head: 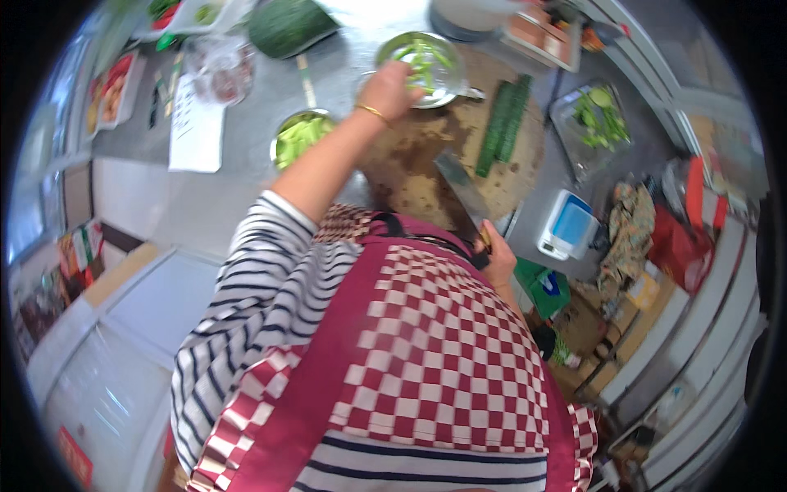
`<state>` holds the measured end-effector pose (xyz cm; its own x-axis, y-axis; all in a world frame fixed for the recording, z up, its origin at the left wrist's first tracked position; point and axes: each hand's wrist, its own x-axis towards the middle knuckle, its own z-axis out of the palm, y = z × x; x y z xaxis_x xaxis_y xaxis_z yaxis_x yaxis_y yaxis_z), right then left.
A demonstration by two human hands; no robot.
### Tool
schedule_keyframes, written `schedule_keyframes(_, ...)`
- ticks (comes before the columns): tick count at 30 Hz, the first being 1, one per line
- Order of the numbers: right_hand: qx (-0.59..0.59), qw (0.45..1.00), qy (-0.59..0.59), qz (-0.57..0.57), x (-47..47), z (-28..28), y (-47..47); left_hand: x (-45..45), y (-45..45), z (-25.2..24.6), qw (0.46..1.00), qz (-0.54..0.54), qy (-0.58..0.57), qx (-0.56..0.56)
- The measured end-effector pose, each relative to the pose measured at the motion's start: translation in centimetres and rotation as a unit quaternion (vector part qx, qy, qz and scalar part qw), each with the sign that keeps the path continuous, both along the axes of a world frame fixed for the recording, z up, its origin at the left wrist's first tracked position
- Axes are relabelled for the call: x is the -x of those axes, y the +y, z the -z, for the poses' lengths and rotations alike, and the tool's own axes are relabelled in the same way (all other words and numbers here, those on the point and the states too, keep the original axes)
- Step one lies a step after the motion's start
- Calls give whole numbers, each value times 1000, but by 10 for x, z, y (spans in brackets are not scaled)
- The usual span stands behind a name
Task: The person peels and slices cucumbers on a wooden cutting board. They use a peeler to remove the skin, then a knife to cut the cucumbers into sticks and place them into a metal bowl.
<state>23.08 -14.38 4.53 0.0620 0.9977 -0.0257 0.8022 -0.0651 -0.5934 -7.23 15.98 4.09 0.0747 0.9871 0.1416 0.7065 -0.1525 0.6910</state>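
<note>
My left hand (388, 89) reaches over the near left side of a metal bowl (458, 64) that holds cut green vegetable pieces (421, 58). Its fingertips are partly hidden, so whether they pinch anything is unclear. In my right hand (498, 261) is the handle of a cleaver (464, 187), held low at the near edge of a round wooden chopping board (412, 172). The blade points away from me over the wet, stained wood. Two long cucumbers (504, 126) lie side by side on the board's right part. A second metal bowl (273, 144) with pale green pieces (301, 138) stands left, partly behind my forearm.
A big dark green gourd (292, 27) lies at the back, near a clear plastic bag (221, 71) and a white sheet with writing (197, 132). On the right are a clear tray (572, 144) with greens and a blue-and-white scale (569, 227). A container (473, 18) stands behind the board.
</note>
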Motion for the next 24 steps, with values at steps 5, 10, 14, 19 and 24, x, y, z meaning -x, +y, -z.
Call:
schedule_keyframes(5,19,998,-56,-38,2,22,13,1,-88,20,999,-21,-39,9)
schedule_keyframes(10,44,997,-39,-52,2,31,20,93,-135,36,959,-200,176,98)
schedule_keyframes(14,67,997,-8,-50,3,35,21,122,-146,42,924,-205,212,244)
schedule_keyframes(19,94,994,-28,-47,1,38,24,122,-147,52,929,-199,221,221)
schedule_keyframes(24,79,995,-27,-52,0,39,23,128,-149,63,939,-166,238,187)
